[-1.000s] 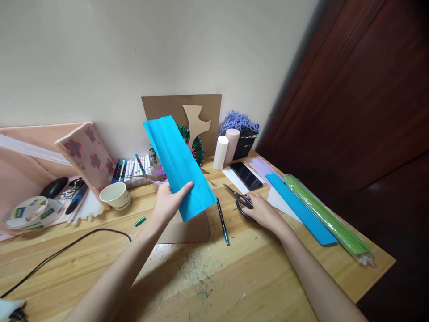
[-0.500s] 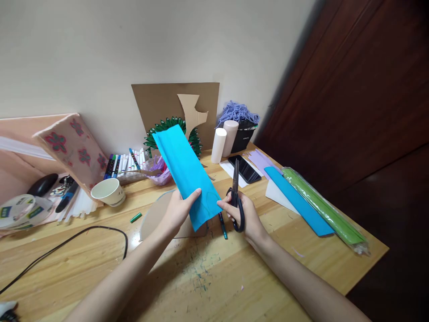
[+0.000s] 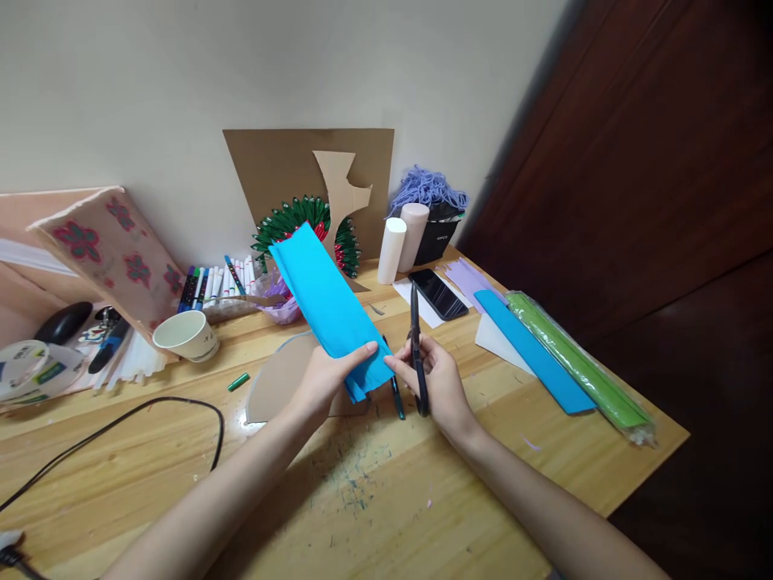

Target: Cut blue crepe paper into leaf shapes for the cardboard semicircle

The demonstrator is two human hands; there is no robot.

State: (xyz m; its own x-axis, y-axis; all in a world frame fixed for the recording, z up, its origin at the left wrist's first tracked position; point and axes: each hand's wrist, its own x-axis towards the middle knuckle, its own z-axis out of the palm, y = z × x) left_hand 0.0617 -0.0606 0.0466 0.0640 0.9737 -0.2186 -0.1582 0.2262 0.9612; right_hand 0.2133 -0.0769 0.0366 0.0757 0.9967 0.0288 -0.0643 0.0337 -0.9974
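A folded strip of bright blue paper (image 3: 329, 298) is raised above the table, slanting from upper left to lower right. My left hand (image 3: 329, 370) grips its lower part, thumb on top and the other fingers hidden beneath. In my right hand (image 3: 438, 383) is a pair of black scissors (image 3: 415, 338), blades pointing up and away. The right thumb and fingertips also touch the paper's lower right corner. Under the paper lies a rounded piece of cardboard (image 3: 278, 383), partly covered. A dark teal-tipped pen (image 3: 397, 395) lies between the hands.
Behind stand a cardboard sheet (image 3: 271, 165), a cut cardboard shape (image 3: 338, 189) and two white cylinders (image 3: 394, 246). A phone (image 3: 440, 294), a folded blue paper (image 3: 537, 358) and a green roll (image 3: 573, 362) lie right. A paper cup (image 3: 186, 334), green cap (image 3: 238, 382) and black cable (image 3: 145, 403) lie left.
My left thumb has moved right, closer to the paper's lower corner. The scissors have turned more edge-on in my right hand. The whole view has shifted slightly.
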